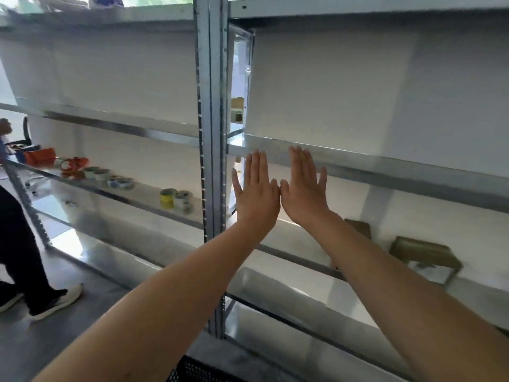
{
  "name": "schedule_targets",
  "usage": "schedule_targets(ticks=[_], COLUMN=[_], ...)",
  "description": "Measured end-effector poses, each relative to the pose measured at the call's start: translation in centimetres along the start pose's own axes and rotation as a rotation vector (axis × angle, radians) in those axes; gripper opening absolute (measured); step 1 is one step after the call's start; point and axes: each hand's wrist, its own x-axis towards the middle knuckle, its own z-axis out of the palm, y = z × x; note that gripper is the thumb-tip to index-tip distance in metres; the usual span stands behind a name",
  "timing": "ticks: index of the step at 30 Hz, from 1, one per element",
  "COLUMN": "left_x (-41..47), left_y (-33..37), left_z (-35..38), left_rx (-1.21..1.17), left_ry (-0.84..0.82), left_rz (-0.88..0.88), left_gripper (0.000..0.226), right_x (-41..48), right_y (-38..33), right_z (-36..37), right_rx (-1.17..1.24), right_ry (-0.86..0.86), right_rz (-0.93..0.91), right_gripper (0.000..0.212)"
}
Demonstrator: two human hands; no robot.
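Observation:
Both my arms stretch forward in front of a metal shelving unit (212, 111). My left hand (257, 190) and my right hand (304, 188) are held up side by side, backs toward me, fingers straight and spread, thumbs nearly touching. Neither hand holds anything. Their fingertips reach the height of the front edge of a grey shelf board (385, 165); whether they touch it I cannot tell.
Rolls of tape (176, 198) and orange items (74, 165) lie on the left bay's shelf. Cardboard boxes (424, 256) sit on a lower right shelf. A person's legs (30, 268) stand at the left. A black mesh basket (198, 372) is at the bottom edge.

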Motion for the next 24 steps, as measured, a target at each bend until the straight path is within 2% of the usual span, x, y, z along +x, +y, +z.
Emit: schedule_targets(ticks=[6, 11, 18, 24], left_x=[0.4, -0.6, -5.9, -10.8], left_y=[8.8, 16.6, 29.7, 42.0], left_z=[0.8, 1.4, 2.8, 3.9], left_rx=[-0.049, -0.073, -0.125, -0.268], left_ry=[0.024, 0.001, -0.086, -0.172], left_rz=[0.157, 0.198, 0.318, 0.39], left_gripper=[0.061, 0.062, 0.061, 0.061], right_x=[-1.5, -4.6, -11.0, -17.4], right_y=[7.7, 14.1, 23.6, 32.8], right_z=[-6.3, -10.6, -17.6, -25.1], right_rx=[-0.101, -0.156, -0.28, -0.36], right_ry=[0.065, 0.083, 0.025, 0.044], right_rz=[0.104, 0.194, 0.23, 0.35], right_gripper=[0.068, 0.069, 0.067, 0.067])
